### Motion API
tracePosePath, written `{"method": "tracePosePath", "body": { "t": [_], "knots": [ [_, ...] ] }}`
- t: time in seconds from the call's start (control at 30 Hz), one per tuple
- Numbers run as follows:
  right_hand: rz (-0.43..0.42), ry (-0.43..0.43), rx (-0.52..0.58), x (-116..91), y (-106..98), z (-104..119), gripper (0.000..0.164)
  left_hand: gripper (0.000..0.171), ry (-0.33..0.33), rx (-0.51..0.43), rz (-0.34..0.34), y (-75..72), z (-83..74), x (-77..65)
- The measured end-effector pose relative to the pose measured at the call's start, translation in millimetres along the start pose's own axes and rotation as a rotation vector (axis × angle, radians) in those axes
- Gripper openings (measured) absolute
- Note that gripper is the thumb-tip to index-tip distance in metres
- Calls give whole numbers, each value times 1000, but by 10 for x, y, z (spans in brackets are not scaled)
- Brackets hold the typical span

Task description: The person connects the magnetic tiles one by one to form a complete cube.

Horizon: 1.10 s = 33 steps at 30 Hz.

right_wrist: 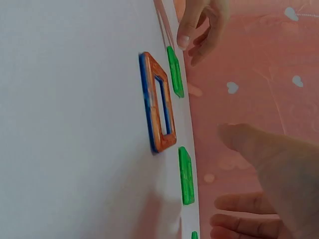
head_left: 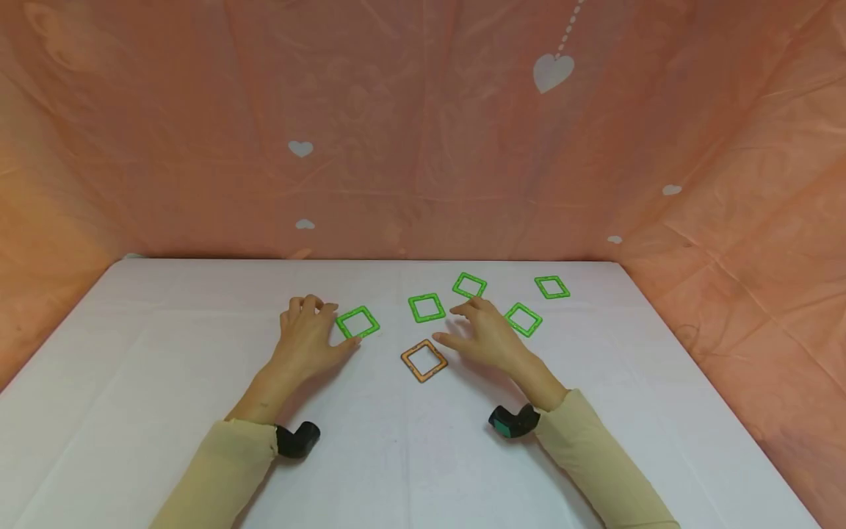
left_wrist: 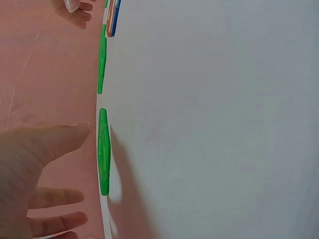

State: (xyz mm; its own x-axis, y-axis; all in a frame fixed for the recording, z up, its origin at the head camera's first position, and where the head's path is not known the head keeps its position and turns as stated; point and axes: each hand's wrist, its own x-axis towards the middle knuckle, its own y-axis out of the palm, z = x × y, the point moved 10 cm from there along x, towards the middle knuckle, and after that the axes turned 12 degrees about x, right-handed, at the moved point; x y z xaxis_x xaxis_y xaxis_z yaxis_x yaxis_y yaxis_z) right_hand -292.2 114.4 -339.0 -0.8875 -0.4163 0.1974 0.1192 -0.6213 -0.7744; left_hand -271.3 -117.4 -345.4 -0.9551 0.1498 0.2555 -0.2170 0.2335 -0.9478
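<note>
From where I stand, the left grip (head_left: 309,339) hovers spread above the counter (head_left: 370,441), thumb well apart from the fingers, holding nothing. A green square frame (head_left: 371,316) lies flat just to its right, below the gap between thumb and fingertips. The right grip (head_left: 485,334) is also parted and bare; an orange square frame (head_left: 435,353) with a blue underside lies near it, to its left and closer to the person, and another green frame (head_left: 431,318) lies beside its fingertips, further left.

For pieces this thin and flat, I'd lower the fingertips until they meet opposite edges, pinch lightly, and lift level. Pressing down on one corner could make a frame skid. The orange one looks thicker, so probably easier to catch.
</note>
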Motion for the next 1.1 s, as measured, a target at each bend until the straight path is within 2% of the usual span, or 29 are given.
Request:
{"method": "tracePosePath", "body": {
  "t": [0.2,0.33,0.63,0.93,1.1],
  "knots": [
    [5,-11,-28,-9,28,18,58,57,13,33,52,29,-17,41],
    [32,-17,4,-7,73,52,58,57,21,49,84,66,-30,60],
    [65,-41,65,-8,211,125,54,59,11,21,146,180,-12,66],
    [113,-16,77,-22,345,156,58,50,30,-12,98,143,-18,57],
    [117,7,63,-37,394,160,56,49,43,-35,96,151,-17,60]
  ]
}}
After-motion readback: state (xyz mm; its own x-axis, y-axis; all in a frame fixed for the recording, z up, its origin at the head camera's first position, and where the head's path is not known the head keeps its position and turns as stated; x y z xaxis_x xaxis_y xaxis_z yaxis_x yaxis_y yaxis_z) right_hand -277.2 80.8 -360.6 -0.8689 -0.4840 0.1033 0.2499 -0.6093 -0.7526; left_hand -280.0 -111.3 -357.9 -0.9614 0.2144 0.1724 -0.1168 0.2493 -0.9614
